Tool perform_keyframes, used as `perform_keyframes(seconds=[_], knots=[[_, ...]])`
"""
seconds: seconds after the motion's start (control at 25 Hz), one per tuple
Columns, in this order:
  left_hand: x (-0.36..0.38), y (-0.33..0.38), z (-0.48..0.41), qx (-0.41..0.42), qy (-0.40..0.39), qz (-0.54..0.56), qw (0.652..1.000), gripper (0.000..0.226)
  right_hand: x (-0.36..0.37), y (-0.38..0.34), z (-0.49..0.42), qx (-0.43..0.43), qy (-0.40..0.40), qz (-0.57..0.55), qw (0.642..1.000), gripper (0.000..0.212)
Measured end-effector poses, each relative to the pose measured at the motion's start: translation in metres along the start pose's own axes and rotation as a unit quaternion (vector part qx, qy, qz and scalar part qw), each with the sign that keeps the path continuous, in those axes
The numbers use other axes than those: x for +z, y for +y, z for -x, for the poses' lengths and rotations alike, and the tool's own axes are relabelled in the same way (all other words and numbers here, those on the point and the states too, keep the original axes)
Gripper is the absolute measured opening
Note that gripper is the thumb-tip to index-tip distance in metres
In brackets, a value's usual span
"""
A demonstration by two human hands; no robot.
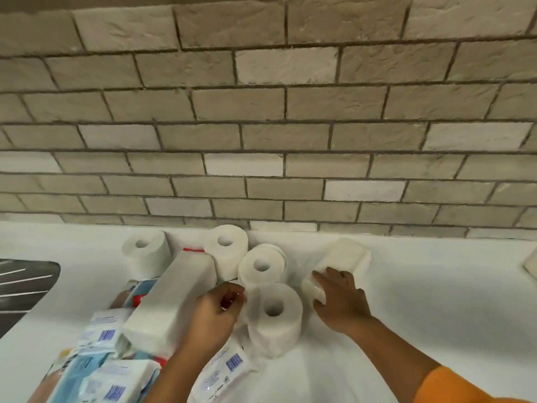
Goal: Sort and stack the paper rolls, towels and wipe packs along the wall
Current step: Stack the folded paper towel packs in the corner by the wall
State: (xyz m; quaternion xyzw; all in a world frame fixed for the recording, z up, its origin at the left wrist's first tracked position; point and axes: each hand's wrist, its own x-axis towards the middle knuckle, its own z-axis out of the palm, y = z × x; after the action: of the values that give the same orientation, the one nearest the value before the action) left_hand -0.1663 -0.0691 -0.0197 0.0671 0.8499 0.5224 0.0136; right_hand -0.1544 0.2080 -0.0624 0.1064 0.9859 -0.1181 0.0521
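Clutter fills the left of the white counter (421, 301): a dark ribbed drainer (23, 283) at the far edge, then a heap of wipe packs (101, 330) with barcodes facing up, and a long wrapped towel pack (171, 303) lying aslant on top of that heap, one end pointing toward the brick wall (261, 112). Behind it, two paper rolls stand on end close to the wall, the left roll (145, 251) and the middle roll (226, 245), with a third roll (261, 269) just in front of them. The left hand (215, 318) sits between the towel pack and the nearest roll (273, 312), fingers curled in together against that roll's side; whether they pinch its wrap or only touch it I cannot tell. Next comes the right hand (340, 301), fingers spread and laid flat over the near end of a wrapped roll pack (337, 269) lying on its side, well short of the wall. The counter to the right is bare. The likely trouble is on the left: the towel pack rests on slippery packs, so a nudge from the left wrist could slide it off the heap. The upright rolls stand touching or nearly so, and shoving one could topple its neighbours.
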Motion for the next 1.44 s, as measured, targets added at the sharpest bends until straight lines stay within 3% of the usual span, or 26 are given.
perform_keyframes(seconds=[0.12, 0.16, 0.2, 0.28, 0.36, 0.44, 0.56, 0.84, 0.88, 0.96, 1.08, 1.16, 1.32, 1.44], knots=[[-0.029, -0.003, -0.009, 0.088, 0.096, -0.116, 0.985, 0.011, 0.003, -0.003, 0.0, 0.014, 0.008, -0.002, 1.0, 0.066], [-0.039, -0.008, -0.015, 0.124, 0.142, -0.211, 0.959, 0.01, 0.003, -0.003, 0.001, 0.016, 0.01, 0.006, 1.0, 0.067], [-0.049, -0.013, -0.022, 0.124, 0.176, -0.316, 0.924, 0.028, 0.003, -0.003, 0.001, 0.017, 0.011, 0.018, 1.0, 0.068], [-0.066, -0.023, -0.033, -0.019, 0.136, -0.462, 0.876, 0.078, 0.004, -0.004, 0.003, 0.021, 0.006, 0.05, 0.998, 0.069], [-0.076, -0.026, -0.036, -0.177, 0.063, -0.483, 0.855, 0.11, 0.004, -0.005, 0.004, 0.031, 0.002, 0.055, 0.998, 0.063], [-0.082, -0.033, -0.037, -0.234, 0.013, -0.426, 0.874, 0.122, 0.004, -0.007, 0.006, 0.043, 0.007, 0.032, 0.999, 0.052], [-0.089, -0.045, -0.037, -0.242, 0.001, -0.38, 0.893, 0.122, 0.006, -0.008, 0.013, 0.067, 0.03, 0.005, 0.997, 0.037], [-0.089, -0.021, -0.024, -0.176, 0.107, -0.278, 0.938, 0.098, 0.005, 0.013, 0.04, 0.16, 0.104, -0.015, 0.982, 0.032], [-0.089, -0.014, -0.022, -0.164, 0.117, -0.243, 0.949, 0.098, 0.006, 0.018, 0.043, 0.169, 0.114, -0.039, 0.978, 0.042], [-0.085, -0.003, -0.019, -0.141, 0.121, -0.163, 0.969, 0.099, 0.004, 0.028, 0.049, 0.215, 0.119, -0.113, 0.963, 0.083], [-0.072, 0.019, -0.007, -0.109, 0.105, -0.032, 0.988, 0.108, -0.008, 0.042, 0.057, 0.287, 0.038, -0.179, 0.94, 0.131], [-0.057, 0.033, 0.002, -0.109, 0.079, 0.062, 0.989, 0.109, -0.016, 0.048, 0.065, 0.286, -0.007, -0.195, 0.938, 0.138], [-0.024, 0.049, 0.013, -0.153, -0.009, 0.164, 0.975, 0.102, -0.024, 0.061, 0.087, 0.3, 0.011, -0.247, 0.921, 0.133], [-0.002, 0.049, 0.015, -0.163, -0.067, 0.204, 0.963, 0.103, -0.022, 0.082, 0.114, 0.296, 0.02, -0.429, 0.853, 0.127]])
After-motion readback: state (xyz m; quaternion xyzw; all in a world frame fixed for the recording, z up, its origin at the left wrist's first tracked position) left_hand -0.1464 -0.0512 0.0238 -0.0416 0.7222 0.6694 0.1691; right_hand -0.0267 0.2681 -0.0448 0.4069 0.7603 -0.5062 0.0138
